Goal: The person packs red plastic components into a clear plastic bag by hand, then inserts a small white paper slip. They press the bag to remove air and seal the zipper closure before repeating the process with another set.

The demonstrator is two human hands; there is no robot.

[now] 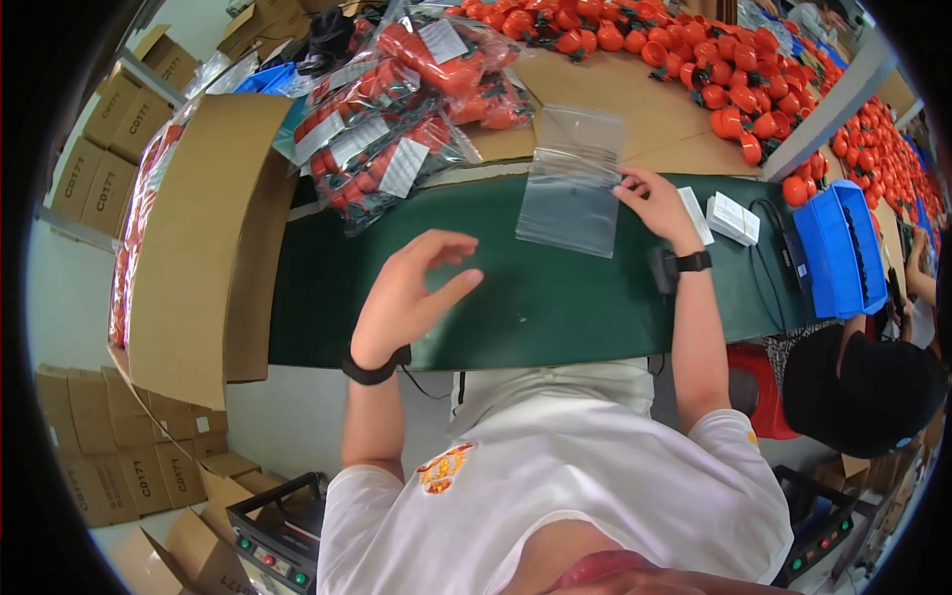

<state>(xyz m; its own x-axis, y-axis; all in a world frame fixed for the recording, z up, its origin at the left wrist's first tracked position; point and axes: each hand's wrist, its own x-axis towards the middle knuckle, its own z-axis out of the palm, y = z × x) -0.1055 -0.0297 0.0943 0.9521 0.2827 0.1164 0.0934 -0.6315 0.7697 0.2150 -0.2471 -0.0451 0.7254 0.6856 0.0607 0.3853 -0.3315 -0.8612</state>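
Plastic bag (570,203), clear, flat, rectangular, right hand (658,206) pinching its edge, left hand (405,302) loosely spread

You are wearing a white, short-sleeved fabric shirt (615,456) with an orange-and-yellow chest emblem (444,468). Narrow black bands (375,373) are circling both your wrists.

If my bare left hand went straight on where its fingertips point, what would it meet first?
Probably the flat, rectangular, clear plastic bag to the right of your left hand; the hand's height is unclear, so it might pass above.
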